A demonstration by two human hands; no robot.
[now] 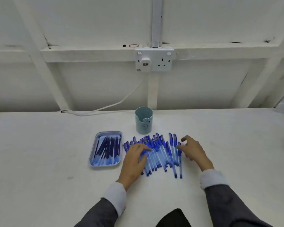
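White matte table (56,145). On it we note a row of pens (162,154): clear slim barrels, blue caps, long axes running away from us, caps far. Rounded blue tray (105,166) sits left of the left grip (134,159), which lies flat on the row's left end, clasping none. The right grip (192,149) is loosely spread at the right end, empty.

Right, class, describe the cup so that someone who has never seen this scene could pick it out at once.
Find the white double socket on the wall and drop straight down to the white table. There, just behind the spread of blue pens, stands the pale blue cup. It is the only upright thing on the table, while the blue tray beside the pens lies flat.
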